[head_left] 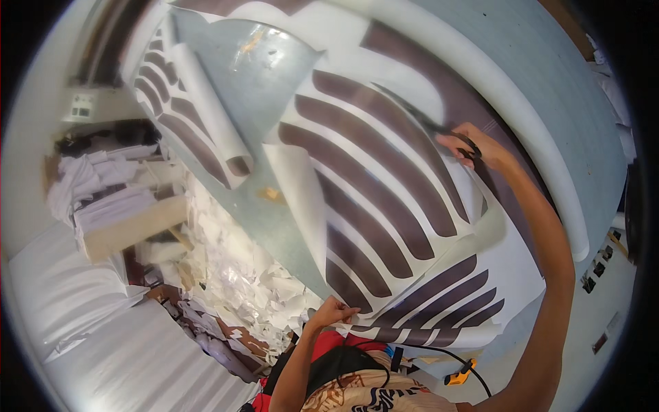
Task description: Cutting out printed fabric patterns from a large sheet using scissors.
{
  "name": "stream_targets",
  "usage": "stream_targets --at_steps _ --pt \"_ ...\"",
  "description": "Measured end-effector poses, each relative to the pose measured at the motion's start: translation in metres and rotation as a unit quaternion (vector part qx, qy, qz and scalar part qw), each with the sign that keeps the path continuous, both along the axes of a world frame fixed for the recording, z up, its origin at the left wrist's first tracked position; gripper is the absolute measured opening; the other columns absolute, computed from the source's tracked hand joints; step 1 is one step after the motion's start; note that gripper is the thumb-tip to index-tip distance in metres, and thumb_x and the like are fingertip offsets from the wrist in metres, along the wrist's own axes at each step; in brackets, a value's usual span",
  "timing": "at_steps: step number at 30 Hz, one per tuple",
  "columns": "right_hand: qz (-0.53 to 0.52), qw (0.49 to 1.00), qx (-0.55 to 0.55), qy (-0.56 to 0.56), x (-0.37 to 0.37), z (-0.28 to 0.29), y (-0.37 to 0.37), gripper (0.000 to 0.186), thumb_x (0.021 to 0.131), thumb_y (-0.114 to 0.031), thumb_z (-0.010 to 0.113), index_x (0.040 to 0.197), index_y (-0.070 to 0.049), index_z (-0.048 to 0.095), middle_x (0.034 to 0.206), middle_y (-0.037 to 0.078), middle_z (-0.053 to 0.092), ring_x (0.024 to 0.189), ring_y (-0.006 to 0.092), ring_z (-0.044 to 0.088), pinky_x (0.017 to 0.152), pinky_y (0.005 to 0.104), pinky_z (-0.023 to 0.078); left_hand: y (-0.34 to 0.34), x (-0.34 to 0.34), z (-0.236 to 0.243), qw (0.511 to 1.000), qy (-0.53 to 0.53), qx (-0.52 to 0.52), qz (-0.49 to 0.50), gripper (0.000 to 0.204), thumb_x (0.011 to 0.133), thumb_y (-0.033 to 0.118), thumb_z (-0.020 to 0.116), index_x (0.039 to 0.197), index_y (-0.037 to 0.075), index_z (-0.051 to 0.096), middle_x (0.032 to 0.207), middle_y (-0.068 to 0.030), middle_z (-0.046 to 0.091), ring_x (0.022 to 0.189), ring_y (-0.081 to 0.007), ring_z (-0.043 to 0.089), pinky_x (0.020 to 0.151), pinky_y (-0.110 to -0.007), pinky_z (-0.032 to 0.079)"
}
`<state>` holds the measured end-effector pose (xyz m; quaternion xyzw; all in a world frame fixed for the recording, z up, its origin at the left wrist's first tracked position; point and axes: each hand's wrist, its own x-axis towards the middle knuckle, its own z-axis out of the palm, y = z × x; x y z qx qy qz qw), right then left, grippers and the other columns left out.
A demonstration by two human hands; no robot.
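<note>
A large white sheet printed with curved dark brown bands [364, 175] lies across the table in front of me. My right hand [473, 146], at the far right side of the sheet, is closed around the dark handles of a pair of scissors [420, 115]. The blades point away to the upper left, over the sheet beside its outermost band; whether they are apart is hard to make out. Down at the near edge, my left hand [333, 312] pinches the sheet's lower left corner. Beneath my right arm rests another part with shorter brown bands [446, 292].
A partly rolled banded sheet [216, 113] lies at the far left of the blue-grey table [274, 75]. Paper scraps [240, 254] cover the floor to the left, beside a wooden rack [134, 226] with white material. A long white roll [549, 147] curves along the right. Something yellow and black [460, 372] is near my waist.
</note>
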<state>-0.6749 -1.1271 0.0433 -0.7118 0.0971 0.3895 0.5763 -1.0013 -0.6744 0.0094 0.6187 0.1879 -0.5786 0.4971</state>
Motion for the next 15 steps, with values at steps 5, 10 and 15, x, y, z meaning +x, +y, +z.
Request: stream_targets --at_steps 5,10,15 --pt "0.001 0.999 -0.044 -0.02 0.001 -0.003 0.01 0.056 0.083 -0.05 0.079 0.053 -0.014 0.048 0.046 -0.003 0.044 0.038 0.007 0.043 0.04 0.0234 0.031 -0.001 0.006 0.008 0.999 0.002 0.021 -0.03 0.026 0.09 0.025 0.078 0.082 -0.001 0.076 0.062 -0.0035 0.067 0.055 -0.0092 0.061 0.053 -0.026 0.048" --pt "0.015 0.998 -0.051 -0.036 0.009 -0.006 0.009 0.056 0.082 -0.051 0.079 0.053 -0.014 0.048 0.046 -0.005 0.044 0.037 0.007 0.044 0.039 0.0233 0.031 0.002 0.004 0.007 1.0 -0.016 0.003 -0.021 0.034 0.09 0.028 0.077 0.07 0.0 0.073 0.059 -0.0026 0.065 0.053 -0.0085 0.058 0.052 -0.026 0.045" --pt "0.025 0.998 -0.029 -0.048 0.034 -0.003 0.022 0.058 0.081 -0.054 0.078 0.053 -0.014 0.048 0.046 -0.004 0.045 0.036 0.0076 0.045 0.039 0.0238 0.035 0.005 -0.003 -0.001 0.999 -0.027 0.022 -0.041 0.035 0.09 0.029 0.077 0.069 0.001 0.072 0.058 -0.0018 0.064 0.052 -0.0081 0.057 0.051 -0.025 0.045"
